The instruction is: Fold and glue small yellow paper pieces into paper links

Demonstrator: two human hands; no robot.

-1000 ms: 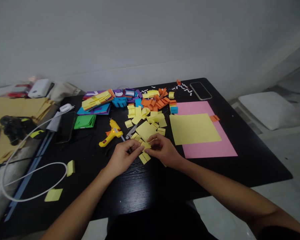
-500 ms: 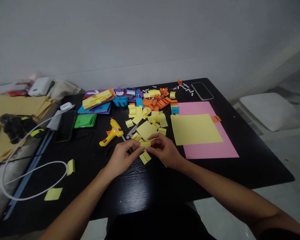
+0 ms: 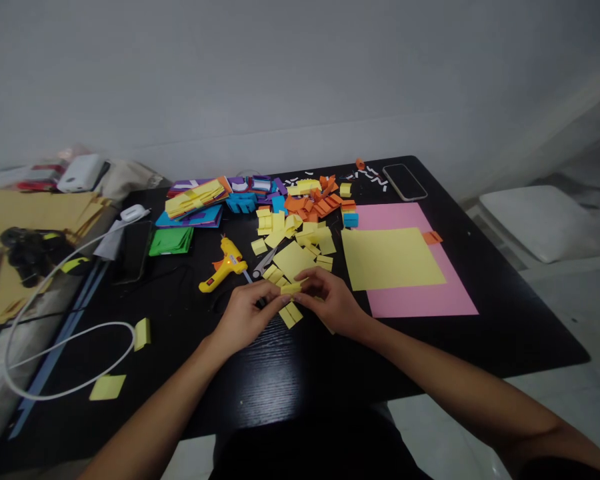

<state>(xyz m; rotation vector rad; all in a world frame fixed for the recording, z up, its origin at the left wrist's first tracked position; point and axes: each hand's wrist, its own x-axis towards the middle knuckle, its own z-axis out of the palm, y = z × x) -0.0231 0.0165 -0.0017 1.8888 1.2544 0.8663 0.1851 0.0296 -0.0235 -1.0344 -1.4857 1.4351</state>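
– Grey wall (image 3: 300,80) is seen behind a black table (image 3: 510,320). What is hidden or cut off?

– Both arms are cut off by the frame's lower edge. Part of the pink sheet (image 3: 425,303) is covered by the yellow sheet (image 3: 395,260), and the brown paper (image 3: 10,207) is cropped at the far left. The scissors (image 3: 265,262) are partly lost between the loose papers and the dark tabletop; their handles can hardly be made out.

– Can the black object (image 3: 23,257) on the brown paper be identified?

– It cannot; only a dark, blurred shape is shown.

– And the hands?

– A yellow piece (image 3: 291,288) is pinched by both: its left end by the fingertips of the left hand (image 3: 247,310), its right end by those of the right hand (image 3: 333,303). Another scrap (image 3: 327,326) is mostly concealed beneath the right hand.

– How is the held piece seen to look?

– Small, plain yellow and narrow, it is held roughly level. Its ends are covered by fingers, so its full outline cannot be told. It is held in front of the heap of yellow papers, near the glue gun (image 3: 225,263), and just beyond it, toward the body, a creased yellow slip (image 3: 291,315) is seen.
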